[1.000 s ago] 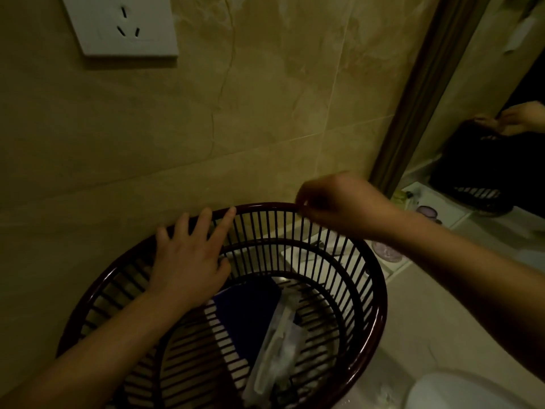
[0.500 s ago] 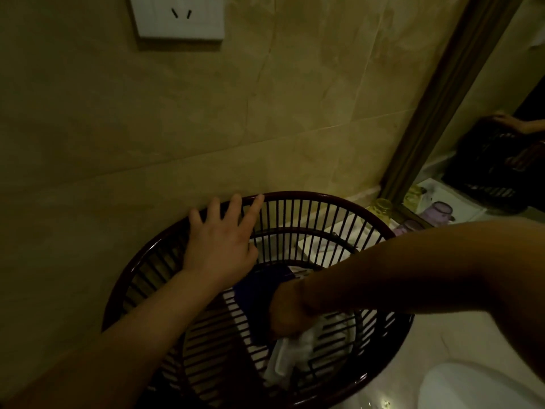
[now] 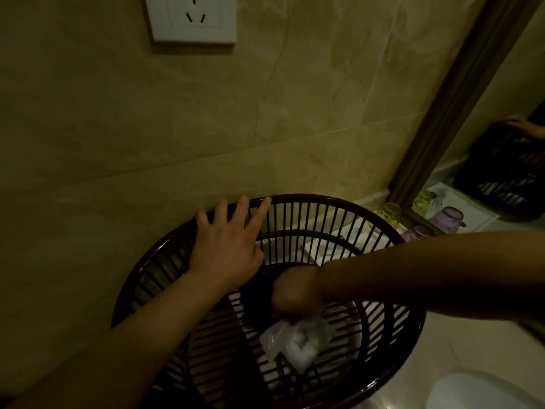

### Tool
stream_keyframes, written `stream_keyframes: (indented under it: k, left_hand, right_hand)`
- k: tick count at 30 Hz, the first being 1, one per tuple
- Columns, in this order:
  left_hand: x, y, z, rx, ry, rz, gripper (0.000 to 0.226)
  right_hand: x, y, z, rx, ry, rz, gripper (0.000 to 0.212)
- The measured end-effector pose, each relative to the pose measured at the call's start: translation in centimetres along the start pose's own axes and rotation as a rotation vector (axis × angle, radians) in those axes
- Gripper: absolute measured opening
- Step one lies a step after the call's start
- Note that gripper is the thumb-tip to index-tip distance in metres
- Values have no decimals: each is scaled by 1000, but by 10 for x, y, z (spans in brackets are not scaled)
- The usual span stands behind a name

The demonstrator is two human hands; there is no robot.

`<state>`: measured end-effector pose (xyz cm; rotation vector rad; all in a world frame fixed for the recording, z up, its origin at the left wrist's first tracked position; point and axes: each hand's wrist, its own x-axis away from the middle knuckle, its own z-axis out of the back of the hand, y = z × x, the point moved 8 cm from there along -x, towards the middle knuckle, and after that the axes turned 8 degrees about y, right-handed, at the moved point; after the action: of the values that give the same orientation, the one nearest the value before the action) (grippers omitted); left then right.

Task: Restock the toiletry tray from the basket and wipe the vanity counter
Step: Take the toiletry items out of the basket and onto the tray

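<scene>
A dark red slatted plastic basket (image 3: 392,376) stands on the vanity counter against the tiled wall. My left hand (image 3: 227,246) lies flat on its far left rim with fingers spread, holding nothing. My right hand (image 3: 295,293) is down inside the basket, closed on a clear plastic toiletry packet (image 3: 298,340) with white contents. A dark blue item (image 3: 256,293) lies in the basket under my hands. The white toiletry tray (image 3: 339,243) shows through the basket's slats beyond it.
A white wall socket (image 3: 191,19) sits high on the tiles. A framed mirror (image 3: 442,119) rises at right, with a yellow glass (image 3: 389,214) and a purple glass (image 3: 415,233) at its foot. A white basin rim (image 3: 483,391) curves at lower right.
My right hand went from the basket's far rim down into the basket and closed on the clear packet. My left hand stayed on the rim. The view shifted left and down.
</scene>
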<state>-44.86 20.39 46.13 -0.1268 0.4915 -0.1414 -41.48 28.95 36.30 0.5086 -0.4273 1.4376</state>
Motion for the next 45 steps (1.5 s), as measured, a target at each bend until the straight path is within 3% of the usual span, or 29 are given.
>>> stream_keyframes:
  k: [2, 8, 12, 15, 19, 23, 30, 35, 40, 45]
  left_hand:
    - [1, -1, 0, 0, -2, 0, 86]
    - [3, -3, 2, -7, -30, 0, 89]
    - [3, -5, 0, -1, -39, 31, 90]
    - [4, -5, 4, 5, -34, 21, 85]
    - [4, -5, 5, -7, -37, 32, 84]
    - [5, -6, 4, -12, -30, 30, 86]
    - [7, -7, 3, -27, -27, 24, 86]
    - [7, -7, 1, -48, -41, 23, 86]
    - [8, -8, 0, -62, -34, 23, 86]
    - [8, -8, -1, -54, -7, 13, 88]
  right_hand:
    - [27, 5, 32, -99, 167, -40, 20]
    - [154, 36, 114, -537, 876, -344, 18]
    - [247, 63, 132, -1130, 1459, -488, 30]
    - [303, 79, 130, -1215, 1809, -548, 22]
    - [347, 108, 97, -1269, 2048, -711, 15]
    - [347, 143, 23, -1316, 2048, -1056, 13]
    - [260, 172, -126, -1538, 1628, -1560, 12]
    - [209, 165, -185, -1827, 1461, -1730, 24]
    - [196, 162, -202, -1810, 1274, -1832, 17]
    - [210, 163, -191, -1672, 1277, -1796, 10]
